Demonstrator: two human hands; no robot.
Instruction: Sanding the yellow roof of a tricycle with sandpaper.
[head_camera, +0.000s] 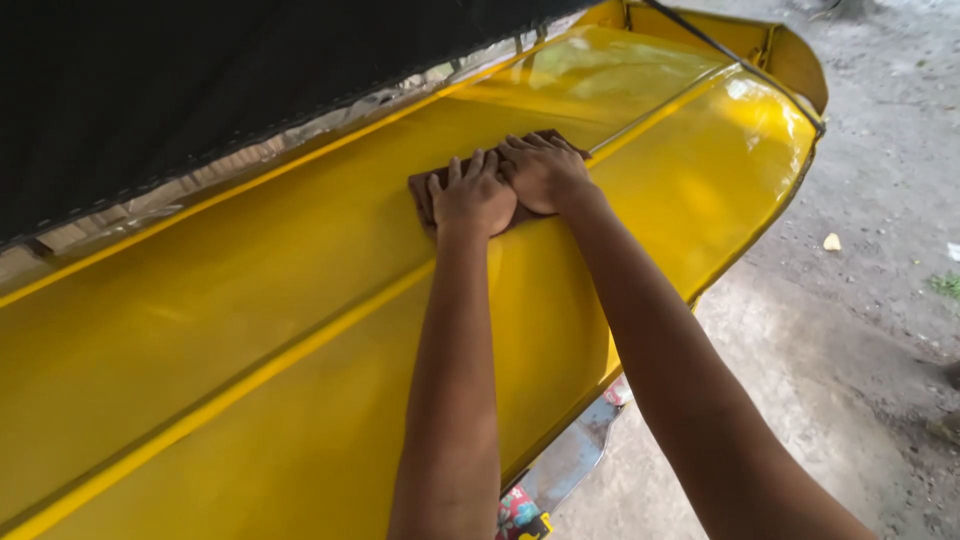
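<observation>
— Both hands on the panel?
— Yes. The left hand (472, 195) and right hand (543, 172) lie flat, fingers spread, pressing a dark brown cloth (424, 192) against the glossy yellow metal vehicle body (250, 330), beside its raised ridge, below a black canopy (200, 80).

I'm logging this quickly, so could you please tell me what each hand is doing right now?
Left hand: open, pressed flat on the brown cloth.
Right hand: open, flat on the same cloth, on the yellow panel.
</observation>
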